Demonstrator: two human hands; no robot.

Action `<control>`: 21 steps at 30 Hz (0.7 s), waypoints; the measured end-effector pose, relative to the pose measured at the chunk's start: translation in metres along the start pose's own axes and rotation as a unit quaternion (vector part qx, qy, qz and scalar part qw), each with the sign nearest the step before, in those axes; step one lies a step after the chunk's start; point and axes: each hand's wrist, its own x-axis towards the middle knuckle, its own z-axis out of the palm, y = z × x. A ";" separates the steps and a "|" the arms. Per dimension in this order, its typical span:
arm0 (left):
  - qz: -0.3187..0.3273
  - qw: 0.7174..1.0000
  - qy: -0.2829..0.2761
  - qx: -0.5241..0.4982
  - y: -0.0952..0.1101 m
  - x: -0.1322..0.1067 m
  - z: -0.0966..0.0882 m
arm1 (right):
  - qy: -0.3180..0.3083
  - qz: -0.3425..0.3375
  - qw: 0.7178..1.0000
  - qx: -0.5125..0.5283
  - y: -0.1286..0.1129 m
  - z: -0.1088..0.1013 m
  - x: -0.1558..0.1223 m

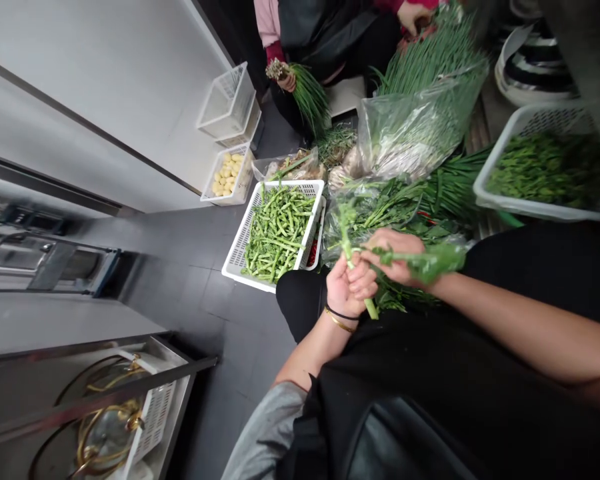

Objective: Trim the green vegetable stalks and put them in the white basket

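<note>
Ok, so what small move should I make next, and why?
I'd probably tug the leafy shoot away from the stalk: your left hand grips the stalk firmly, your right hand is at the shoot, and the basket holds mostly bare stems.

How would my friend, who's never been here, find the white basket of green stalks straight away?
Look at the dark grey floor and follow it to the person's black-clad left knee. Just beyond that knee, in the picture, is a white slotted basket. It's heaped with short green stalks, while the smaller basket farther back holds yellow lumps.
</note>
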 end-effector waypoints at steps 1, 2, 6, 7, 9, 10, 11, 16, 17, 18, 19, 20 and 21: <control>0.008 1.000 0.017 0.000 0.002 -0.002 -0.001 | -0.020 -0.033 0.999 -0.019 0.000 -0.002 -0.005; 0.009 0.999 0.032 0.007 0.003 -0.003 -0.003 | -0.040 -0.039 0.998 -0.024 0.000 -0.005 -0.008; -0.059 0.996 0.030 0.057 0.009 -0.008 -0.006 | -0.096 0.131 0.983 0.088 0.000 -0.015 0.006; -0.081 0.994 0.013 0.069 0.008 -0.009 -0.006 | -0.117 0.167 0.969 0.142 -0.001 -0.017 0.013; -0.115 0.988 -0.030 0.103 0.005 -0.007 -0.007 | -0.145 0.195 0.945 0.221 -0.004 -0.017 0.028; -0.112 0.985 -0.039 0.128 0.001 -0.005 -0.008 | -0.146 0.202 0.941 0.228 -0.005 -0.016 0.033; -0.089 0.983 -0.033 0.156 -0.003 -0.002 -0.009 | -0.144 0.215 0.942 0.216 -0.007 -0.014 0.037; 0.124 0.960 0.097 0.230 -0.031 0.012 -0.020 | -0.069 0.342 0.917 0.192 -0.006 0.009 0.023; 0.133 0.962 0.097 0.217 -0.034 0.013 -0.021 | -0.052 0.359 0.905 0.224 -0.005 0.013 0.018; 0.126 0.969 0.082 0.198 -0.036 0.013 -0.022 | -0.047 0.369 0.892 0.258 -0.003 0.015 0.013; 0.104 0.977 0.057 0.176 -0.036 0.012 -0.021 | -0.055 0.371 0.881 0.288 -0.001 0.016 0.008; 0.075 0.985 0.026 0.154 -0.034 0.010 -0.020 | -0.069 0.365 0.876 0.306 0.001 0.016 0.004; 0.039 0.990 -0.004 0.133 -0.031 0.009 -0.019 | -0.088 0.355 0.880 0.304 0.003 0.013 0.001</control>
